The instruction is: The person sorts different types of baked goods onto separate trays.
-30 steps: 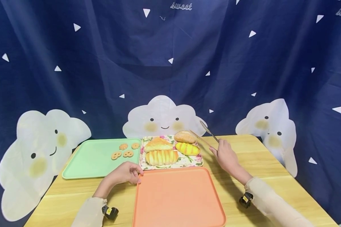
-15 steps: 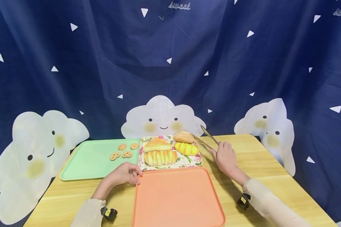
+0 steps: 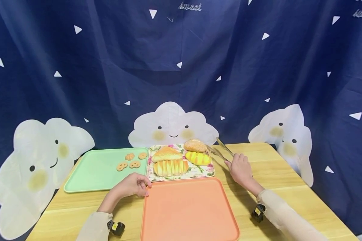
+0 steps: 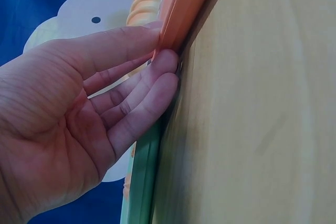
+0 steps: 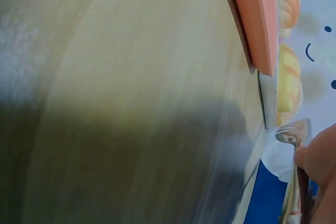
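My left hand pinches the left rim of the orange tray near its far corner. In the left wrist view the thumb lies on that rim, with fingertips against its underside. A pair of metal tongs is held in my right hand, its arms spread. The tips stand just right of a seeded bun and a yellow bread roll, with no food between them. These two lie on a floral tray, beside a triangular pastry and a striped loaf.
A green tray with several cookies stands left of the floral tray. All trays rest on a wooden table. Behind it hangs a dark blue curtain with cloud prints.
The tongs have lowered and shifted slightly right, and my right hand has dropped a little. My left hand stays on the orange tray's rim. The breads have not moved on their tray.
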Demonstrator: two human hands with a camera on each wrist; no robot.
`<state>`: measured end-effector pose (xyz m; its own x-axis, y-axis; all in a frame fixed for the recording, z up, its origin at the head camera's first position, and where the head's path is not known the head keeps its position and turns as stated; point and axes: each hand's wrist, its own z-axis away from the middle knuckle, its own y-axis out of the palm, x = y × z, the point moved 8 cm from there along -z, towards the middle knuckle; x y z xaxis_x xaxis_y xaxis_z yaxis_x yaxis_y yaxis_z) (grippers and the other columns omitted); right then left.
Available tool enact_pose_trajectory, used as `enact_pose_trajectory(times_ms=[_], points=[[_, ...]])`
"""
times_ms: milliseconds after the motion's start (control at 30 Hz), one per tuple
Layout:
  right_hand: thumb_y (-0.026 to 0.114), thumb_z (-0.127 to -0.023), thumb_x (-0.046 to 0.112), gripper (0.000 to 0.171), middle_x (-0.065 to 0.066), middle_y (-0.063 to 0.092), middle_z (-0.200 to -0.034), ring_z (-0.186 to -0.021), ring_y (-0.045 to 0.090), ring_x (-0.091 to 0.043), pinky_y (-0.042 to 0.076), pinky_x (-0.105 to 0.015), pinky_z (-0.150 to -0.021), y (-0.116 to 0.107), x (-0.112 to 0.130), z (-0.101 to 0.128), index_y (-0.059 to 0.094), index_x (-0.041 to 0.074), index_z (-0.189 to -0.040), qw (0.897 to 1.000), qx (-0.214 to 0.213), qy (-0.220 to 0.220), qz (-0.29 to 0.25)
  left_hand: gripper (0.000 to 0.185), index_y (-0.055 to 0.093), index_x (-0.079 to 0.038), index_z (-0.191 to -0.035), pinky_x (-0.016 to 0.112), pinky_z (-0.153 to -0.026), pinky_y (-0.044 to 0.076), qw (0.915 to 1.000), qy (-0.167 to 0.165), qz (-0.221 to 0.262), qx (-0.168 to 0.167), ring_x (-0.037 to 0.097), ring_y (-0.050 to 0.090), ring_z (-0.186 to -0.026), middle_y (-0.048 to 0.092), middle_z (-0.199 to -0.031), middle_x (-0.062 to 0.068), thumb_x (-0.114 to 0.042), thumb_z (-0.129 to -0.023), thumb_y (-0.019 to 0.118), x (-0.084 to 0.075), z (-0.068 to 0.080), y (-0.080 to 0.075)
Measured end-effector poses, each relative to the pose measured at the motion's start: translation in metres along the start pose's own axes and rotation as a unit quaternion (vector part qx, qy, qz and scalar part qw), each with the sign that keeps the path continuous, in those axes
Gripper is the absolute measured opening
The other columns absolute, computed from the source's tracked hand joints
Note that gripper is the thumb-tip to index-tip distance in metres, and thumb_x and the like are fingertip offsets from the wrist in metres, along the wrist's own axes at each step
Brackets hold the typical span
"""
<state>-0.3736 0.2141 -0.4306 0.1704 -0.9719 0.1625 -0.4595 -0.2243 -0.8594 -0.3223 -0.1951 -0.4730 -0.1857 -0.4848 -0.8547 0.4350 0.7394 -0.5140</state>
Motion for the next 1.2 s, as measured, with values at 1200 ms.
enact_pose_trajectory(times_ms=[1200], points=[[0.053,-0.103,0.039,0.056,-0.034,0.054,-0.100,-0.096,0.058,-0.050,0.052,-0.061,-0.073,0.036,-0.016,-0.001,0.048,-0.015,-0.112,0.983,0.162,0.090,-0.019,0.026,0.073,0.000,-0.101,0.022,-0.053,0.045,1.0000,-0.005,-0.001,0.003,0.011,0.056,-0.059,0.064,-0.071,0.004,0.000,-0.076,0.080,0.005,-0.002,0.000]])
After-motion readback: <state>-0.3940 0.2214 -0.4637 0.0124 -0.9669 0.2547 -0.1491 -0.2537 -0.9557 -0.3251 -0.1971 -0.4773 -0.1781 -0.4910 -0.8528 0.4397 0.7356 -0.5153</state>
